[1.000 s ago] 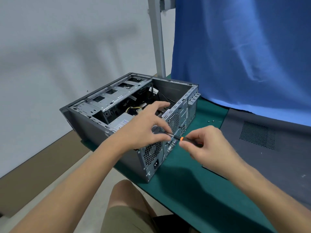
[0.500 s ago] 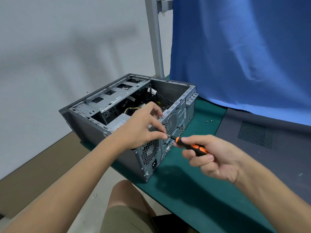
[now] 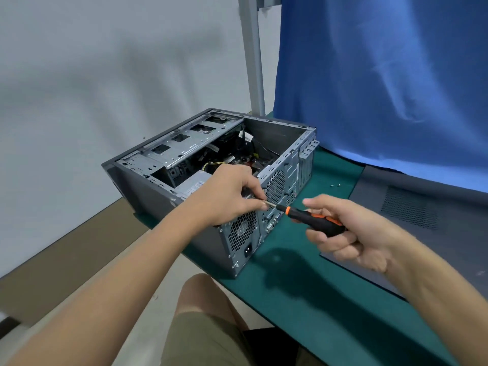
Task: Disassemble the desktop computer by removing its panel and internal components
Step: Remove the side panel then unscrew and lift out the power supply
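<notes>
Judged heavy and rigid, the computer case (image 3: pixel 150 191) at the worktop's (image 3: pixel 303 299) left edge is best held by its rear rim; the left hand (image 3: pixel 227 196) pinches the screwdriver (image 3: pixel 313 217) shaft, and the right hand (image 3: pixel 351 233) clasps its handle.

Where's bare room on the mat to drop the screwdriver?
Green mat between case, side panel and the near edge is bare. Crowded at the case rear: left hand, right hand, screwdriver. Two screws lie farther back.
</notes>
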